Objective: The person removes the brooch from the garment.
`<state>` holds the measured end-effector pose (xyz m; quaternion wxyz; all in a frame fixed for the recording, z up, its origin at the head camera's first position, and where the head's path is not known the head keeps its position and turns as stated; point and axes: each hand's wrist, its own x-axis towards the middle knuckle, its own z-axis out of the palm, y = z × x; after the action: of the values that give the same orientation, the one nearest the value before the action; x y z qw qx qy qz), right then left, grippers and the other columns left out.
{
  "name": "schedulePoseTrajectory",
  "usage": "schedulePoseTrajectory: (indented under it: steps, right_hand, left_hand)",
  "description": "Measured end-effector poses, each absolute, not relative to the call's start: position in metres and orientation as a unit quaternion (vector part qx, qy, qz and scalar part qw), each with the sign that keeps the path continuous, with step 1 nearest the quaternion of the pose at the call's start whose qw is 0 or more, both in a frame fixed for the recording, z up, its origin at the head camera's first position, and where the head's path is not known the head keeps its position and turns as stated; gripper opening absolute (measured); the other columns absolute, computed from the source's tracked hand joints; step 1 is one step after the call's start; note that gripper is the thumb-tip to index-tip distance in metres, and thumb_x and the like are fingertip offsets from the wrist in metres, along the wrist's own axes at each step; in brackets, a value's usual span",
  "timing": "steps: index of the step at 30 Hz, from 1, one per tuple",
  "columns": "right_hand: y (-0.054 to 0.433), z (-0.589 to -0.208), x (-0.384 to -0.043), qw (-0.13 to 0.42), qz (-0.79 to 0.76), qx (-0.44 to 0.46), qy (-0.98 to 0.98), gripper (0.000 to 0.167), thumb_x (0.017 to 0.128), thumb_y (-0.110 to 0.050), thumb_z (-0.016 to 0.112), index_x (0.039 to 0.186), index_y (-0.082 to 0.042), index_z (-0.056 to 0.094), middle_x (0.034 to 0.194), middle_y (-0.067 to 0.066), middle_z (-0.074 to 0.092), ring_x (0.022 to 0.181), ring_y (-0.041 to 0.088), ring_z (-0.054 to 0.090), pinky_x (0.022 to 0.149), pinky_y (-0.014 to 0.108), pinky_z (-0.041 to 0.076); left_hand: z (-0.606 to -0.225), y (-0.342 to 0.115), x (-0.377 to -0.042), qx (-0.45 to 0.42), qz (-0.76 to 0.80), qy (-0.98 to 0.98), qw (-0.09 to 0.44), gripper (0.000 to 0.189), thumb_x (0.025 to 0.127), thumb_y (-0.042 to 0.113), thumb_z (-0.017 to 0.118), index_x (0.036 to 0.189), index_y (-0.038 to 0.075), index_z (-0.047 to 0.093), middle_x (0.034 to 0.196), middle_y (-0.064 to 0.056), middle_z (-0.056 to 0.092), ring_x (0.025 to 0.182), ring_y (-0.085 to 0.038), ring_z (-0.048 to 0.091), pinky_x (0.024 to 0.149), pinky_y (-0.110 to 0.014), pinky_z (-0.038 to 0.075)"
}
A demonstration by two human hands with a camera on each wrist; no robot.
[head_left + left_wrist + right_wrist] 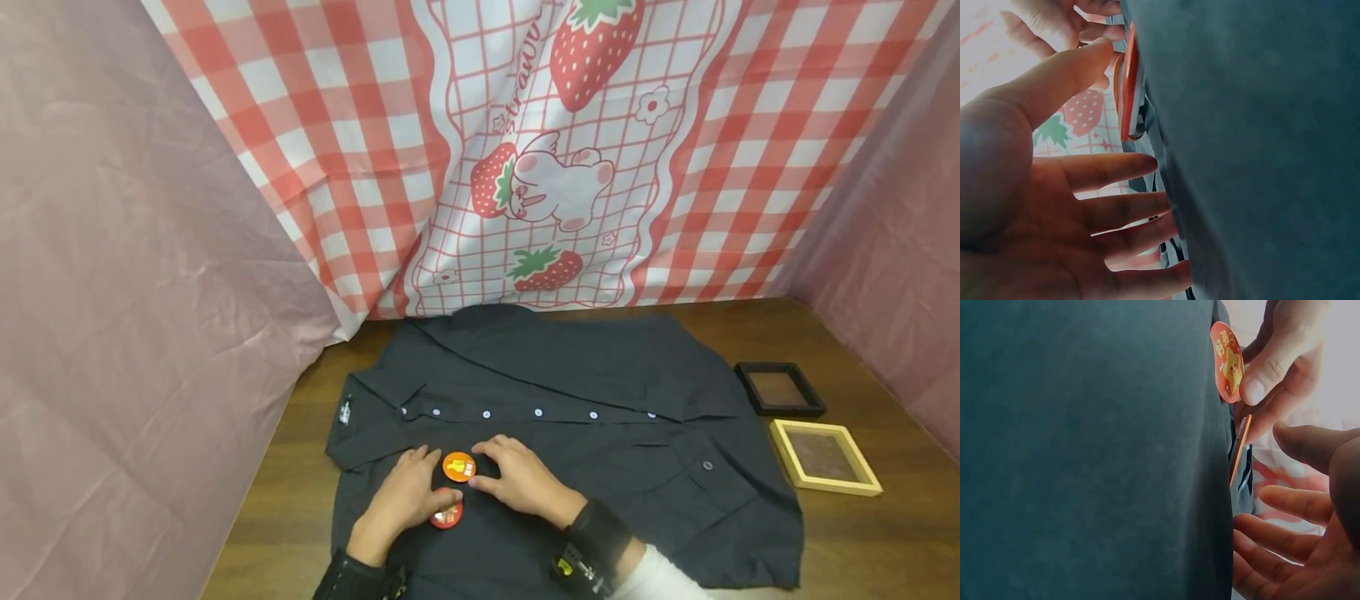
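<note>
A dark button-up shirt (pixel 517 542) is spread on the table, its collar to the left. On its front lie two round badges, an orange one (pixel 453 471) and, just nearer, a red one (pixel 447 520). My left hand (pixel 401 496) has its fingers spread on the cloth, left of the orange badge. Its thumb overlaps the red badge's edge, where a yellow star figure (pixel 1233 369) shows in the right wrist view. My right hand (pixel 525 482) sits at the orange badge's right side, fingers apart, gripping nothing. Whether its fingertips touch that badge I cannot tell.
Right of the shirt, a black square frame (pixel 812 400) and a pale yellow one (pixel 862 473) lie on the wooden table (pixel 892 550). A red-and-white strawberry cloth (pixel 352 125) hangs behind. Pink cloth (pixel 150 317) hangs along both sides.
</note>
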<state>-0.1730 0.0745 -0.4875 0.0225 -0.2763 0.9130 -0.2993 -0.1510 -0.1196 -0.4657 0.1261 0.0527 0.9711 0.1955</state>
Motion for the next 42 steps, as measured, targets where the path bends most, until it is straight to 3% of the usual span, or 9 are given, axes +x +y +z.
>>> schedulePoseTrajectory:
  steps: [8,20,42]
  right_hand:
    - [0.069,-0.486,-0.173,0.024,-0.300,-0.269,0.915,0.046,0.085,-0.031,0.074,0.123,-0.007,0.063,0.110,0.007,0.065,0.100,0.024,0.061,0.087,0.043,0.052]
    - [0.061,-0.488,-0.172,0.020,-0.279,-0.294,0.914,0.037,0.085,-0.031,0.075,0.115,-0.010,0.068,0.106,0.003,0.066,0.093,0.017,0.056,0.083,0.034,0.050]
    - [0.049,-0.489,-0.173,0.012,-0.261,-0.296,0.919,0.038,0.082,-0.029,0.077,0.114,-0.010,0.069,0.109,0.001,0.066,0.095,0.016,0.053,0.086,0.032,0.049]
  left_hand:
    - [-0.465,-0.120,-0.151,0.059,0.201,0.971,0.118,0.074,0.079,0.042,0.077,0.133,-0.004,0.055,0.140,-0.028,0.050,0.134,-0.044,0.044,0.106,-0.058,0.040]
    - [-0.465,-0.121,-0.149,0.060,0.198,0.970,0.126,0.073,0.079,0.042,0.077,0.131,-0.004,0.056,0.140,-0.025,0.050,0.133,-0.042,0.044,0.106,-0.058,0.041]
    - [-0.465,-0.122,-0.147,0.088,0.185,0.972,0.117,0.075,0.075,0.044,0.081,0.129,-0.004,0.058,0.138,-0.026,0.051,0.130,-0.042,0.045,0.103,-0.057,0.044]
